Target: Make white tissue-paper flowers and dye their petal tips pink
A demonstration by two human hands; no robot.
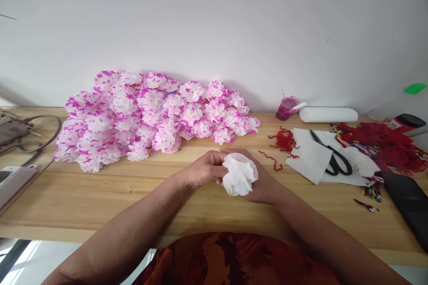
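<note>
The left hand (pixel 200 171) and right hand (pixel 265 185) are bare, forearms too; a rust-orange garment (pixel 234 258) with dark blotches fills bottom centre.

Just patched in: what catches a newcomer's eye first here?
The heap of pink-and-white paper flowers against the wall, left of centre on the wooden table. Then the white paper flower held between left hand and right hand at centre. Red yarn and black scissors lie at right.

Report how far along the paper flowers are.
Done: a big pile of pink-splashed paper flowers lies against the wall. In hand: the left hand and right hand hold one fluffed white flower with no pink on it. Left, probably: colouring it, perhaps from the pink cup, and using the white sheets under the scissors.
</note>
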